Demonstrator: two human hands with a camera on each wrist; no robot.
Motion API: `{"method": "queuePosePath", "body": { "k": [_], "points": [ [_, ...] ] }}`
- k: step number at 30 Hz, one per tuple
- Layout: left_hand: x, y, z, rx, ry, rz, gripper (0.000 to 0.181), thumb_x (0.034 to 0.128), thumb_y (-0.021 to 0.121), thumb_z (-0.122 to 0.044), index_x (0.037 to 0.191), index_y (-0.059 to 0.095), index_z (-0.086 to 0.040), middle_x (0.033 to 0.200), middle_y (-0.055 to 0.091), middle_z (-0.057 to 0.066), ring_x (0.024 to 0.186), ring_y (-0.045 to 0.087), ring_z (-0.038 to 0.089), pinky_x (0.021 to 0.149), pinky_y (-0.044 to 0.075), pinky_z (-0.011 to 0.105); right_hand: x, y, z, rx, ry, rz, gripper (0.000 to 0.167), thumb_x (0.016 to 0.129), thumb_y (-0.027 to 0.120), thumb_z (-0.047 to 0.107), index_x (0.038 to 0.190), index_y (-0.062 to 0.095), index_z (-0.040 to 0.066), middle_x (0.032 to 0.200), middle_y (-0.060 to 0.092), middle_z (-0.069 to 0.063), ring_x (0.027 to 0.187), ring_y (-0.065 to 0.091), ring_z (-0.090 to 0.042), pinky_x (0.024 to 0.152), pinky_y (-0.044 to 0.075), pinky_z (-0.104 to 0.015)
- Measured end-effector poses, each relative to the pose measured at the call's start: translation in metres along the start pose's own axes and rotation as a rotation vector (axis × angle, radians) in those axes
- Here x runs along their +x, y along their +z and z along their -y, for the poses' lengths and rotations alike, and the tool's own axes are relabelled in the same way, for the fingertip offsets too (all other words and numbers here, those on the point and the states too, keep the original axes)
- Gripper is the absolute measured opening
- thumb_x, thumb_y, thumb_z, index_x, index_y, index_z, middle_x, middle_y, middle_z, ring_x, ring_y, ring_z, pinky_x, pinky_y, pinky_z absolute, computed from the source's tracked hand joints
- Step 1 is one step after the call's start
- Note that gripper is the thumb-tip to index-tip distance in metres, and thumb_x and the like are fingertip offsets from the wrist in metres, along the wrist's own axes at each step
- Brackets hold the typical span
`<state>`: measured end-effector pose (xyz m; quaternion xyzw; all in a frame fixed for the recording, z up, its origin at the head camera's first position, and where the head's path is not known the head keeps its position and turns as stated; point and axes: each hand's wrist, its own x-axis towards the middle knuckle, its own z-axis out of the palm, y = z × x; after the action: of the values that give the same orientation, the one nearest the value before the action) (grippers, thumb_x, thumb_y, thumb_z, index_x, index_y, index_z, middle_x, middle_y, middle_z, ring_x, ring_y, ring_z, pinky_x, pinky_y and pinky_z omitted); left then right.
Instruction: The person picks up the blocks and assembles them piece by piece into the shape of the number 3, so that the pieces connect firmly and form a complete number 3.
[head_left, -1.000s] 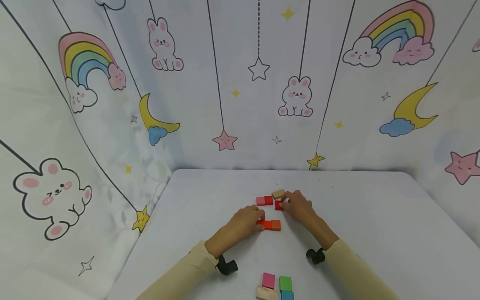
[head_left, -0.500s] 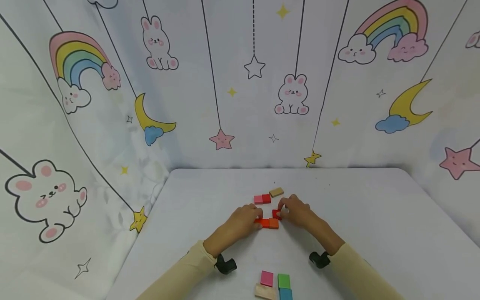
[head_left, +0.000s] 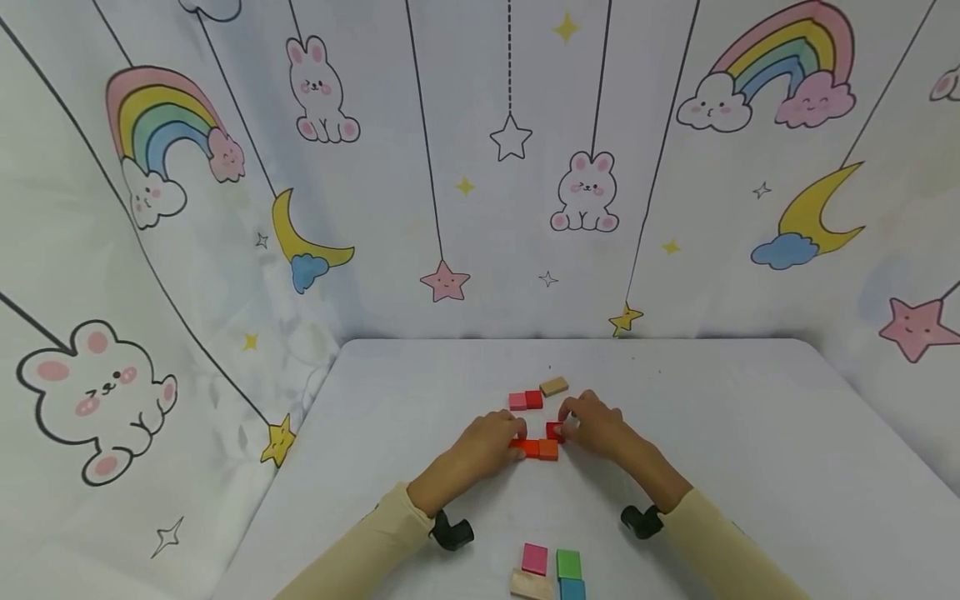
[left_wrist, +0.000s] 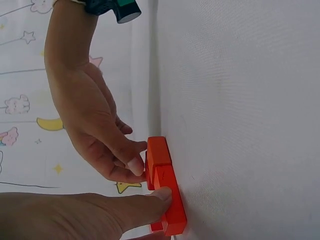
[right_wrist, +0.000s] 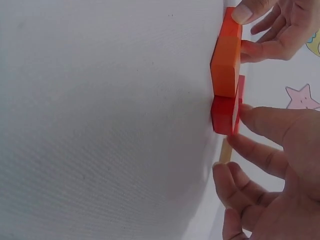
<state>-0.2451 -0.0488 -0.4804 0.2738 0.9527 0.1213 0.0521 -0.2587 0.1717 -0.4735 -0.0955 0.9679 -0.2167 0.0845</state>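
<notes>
My left hand [head_left: 483, 448] pinches an orange-red block [left_wrist: 172, 212], its thumb on top in the left wrist view. End to end with that block lies an orange block [head_left: 548, 450]. Between the thumb and index finger of my right hand [head_left: 597, 426] is a red block [head_left: 553, 431], just behind the orange one in the head view. The right wrist view has this red block [right_wrist: 225, 115] against or very close to the orange block [right_wrist: 226, 67]. The right hand's other fingers are bent and hold nothing.
Farther back on the white table [head_left: 720, 433] a pink block [head_left: 517, 402] and another red block [head_left: 533, 399] sit side by side, a wooden block [head_left: 553, 386] beside them. Near the front lie a deep-pink block [head_left: 535, 559], a wooden one [head_left: 531, 584], a green one [head_left: 569, 564] and a blue one [head_left: 572, 589].
My right hand has brought the red block toward me, from near the back wooden block to just behind the orange block. The left hand keeps its place on the orange-red block.
</notes>
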Motion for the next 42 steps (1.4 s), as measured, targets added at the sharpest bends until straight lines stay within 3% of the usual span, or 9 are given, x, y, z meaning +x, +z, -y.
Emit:
{"method": "queuePosePath", "body": {
  "k": [6,11,14,20,27,32,37,42],
  "points": [
    [0.000,0.000,-0.001,0.000,0.006,-0.004,0.027,0.0940,0.082,-0.031,0.116,0.074,-0.018,0.123,0.071,0.005,0.110,0.066,0.020,0.096,0.058,0.039,0.006,0.003,0.003,-0.002,-0.016,-0.085,0.024,0.097,0.077,0.023,0.117,0.070,0.011,0.107,0.061,-0.012,0.093,0.060,-0.022,0.088,0.052,-0.055],
    [0.000,0.001,-0.001,0.002,0.006,-0.009,0.025,0.0932,0.082,-0.031,0.114,0.074,-0.019,0.120,0.072,0.005,0.107,0.066,0.019,0.094,0.058,0.038,0.024,0.005,0.011,-0.042,-0.059,-0.183,0.033,0.097,0.078,0.024,0.126,0.071,0.009,0.104,0.063,-0.014,0.087,0.061,-0.022,0.083,0.055,-0.050],
    [0.000,0.000,-0.001,0.004,0.006,-0.008,0.025,0.0931,0.083,-0.030,0.113,0.074,-0.018,0.119,0.072,0.005,0.106,0.065,0.019,0.093,0.058,0.037,0.038,0.005,0.017,-0.038,-0.057,-0.162,0.035,0.099,0.076,0.023,0.131,0.071,0.010,0.106,0.063,-0.015,0.087,0.059,-0.023,0.082,0.055,-0.047],
    [-0.002,-0.001,-0.002,0.008,0.030,-0.013,0.023,0.0941,0.082,-0.028,0.113,0.074,-0.018,0.119,0.072,0.005,0.107,0.065,0.020,0.093,0.057,0.036,0.056,0.015,0.016,-0.149,-0.096,-0.096,0.033,0.101,0.074,0.028,0.131,0.072,0.014,0.101,0.062,-0.010,0.085,0.056,-0.020,0.080,0.053,-0.046],
    [-0.001,0.001,-0.004,0.017,0.015,-0.010,0.024,0.0937,0.082,-0.029,0.114,0.074,-0.019,0.120,0.072,0.004,0.106,0.065,0.018,0.092,0.057,0.035,0.046,0.006,0.004,-0.133,-0.148,-0.035,0.034,0.100,0.075,0.025,0.132,0.072,0.015,0.110,0.061,-0.012,0.099,0.056,-0.022,0.084,0.053,-0.051],
    [0.000,0.002,-0.003,0.016,0.005,-0.007,0.025,0.0934,0.082,-0.030,0.114,0.074,-0.019,0.121,0.072,0.004,0.109,0.066,0.019,0.095,0.057,0.037,0.040,0.001,-0.009,-0.103,-0.129,-0.081,0.036,0.098,0.076,0.022,0.134,0.073,0.016,0.111,0.058,-0.013,0.097,0.057,-0.022,0.085,0.053,-0.053],
    [0.000,0.003,-0.001,0.010,0.000,-0.011,0.026,0.0934,0.082,-0.030,0.115,0.074,-0.019,0.120,0.072,0.004,0.108,0.065,0.019,0.094,0.056,0.037,0.041,0.006,-0.014,-0.068,-0.085,-0.169,0.024,0.098,0.076,0.027,0.118,0.074,0.013,0.103,0.058,-0.013,0.081,0.057,-0.022,0.080,0.054,-0.049],
    [-0.001,0.003,0.000,0.000,0.000,-0.018,0.025,0.0935,0.082,-0.029,0.115,0.074,-0.019,0.120,0.072,0.004,0.107,0.065,0.018,0.094,0.056,0.037,0.044,0.011,-0.011,-0.017,-0.002,-0.143,0.025,0.097,0.077,0.030,0.113,0.073,0.012,0.108,0.062,-0.016,0.094,0.060,-0.025,0.084,0.055,-0.054]
  ]
}}
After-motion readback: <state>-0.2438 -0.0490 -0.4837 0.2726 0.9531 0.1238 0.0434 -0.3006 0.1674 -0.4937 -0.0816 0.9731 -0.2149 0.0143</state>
